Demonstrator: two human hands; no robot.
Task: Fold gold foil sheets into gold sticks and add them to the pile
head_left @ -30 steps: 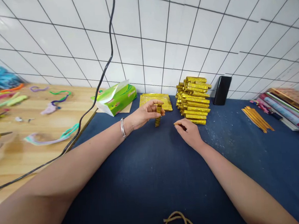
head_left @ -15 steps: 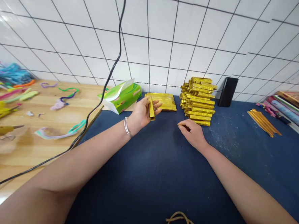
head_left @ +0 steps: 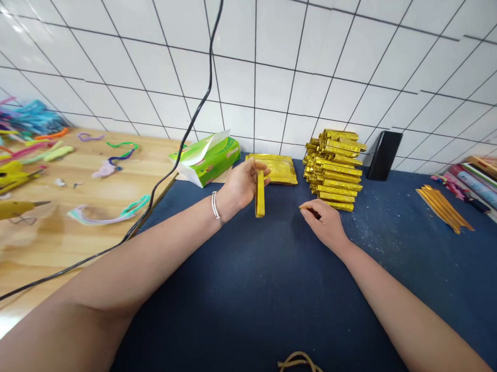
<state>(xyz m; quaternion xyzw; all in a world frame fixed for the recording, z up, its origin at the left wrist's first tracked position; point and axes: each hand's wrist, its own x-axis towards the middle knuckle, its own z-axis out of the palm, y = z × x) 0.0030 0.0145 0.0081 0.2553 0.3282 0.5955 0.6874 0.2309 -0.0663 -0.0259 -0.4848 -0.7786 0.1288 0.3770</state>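
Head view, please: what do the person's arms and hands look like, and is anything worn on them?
Both the left hand and the right hand are ungloved, and no sleeves show on the forearms. The left wrist wears a slim silver-coloured bangle that looks like a double band; nothing shows on the right wrist. The fingers are too small to judge nail details.

That foil strip (head_left: 260, 199) gleams gold, matching the stacked strips (head_left: 340, 172); the cloth (head_left: 255, 298) is navy. The wall (head_left: 282, 49) is white, gridded in black.
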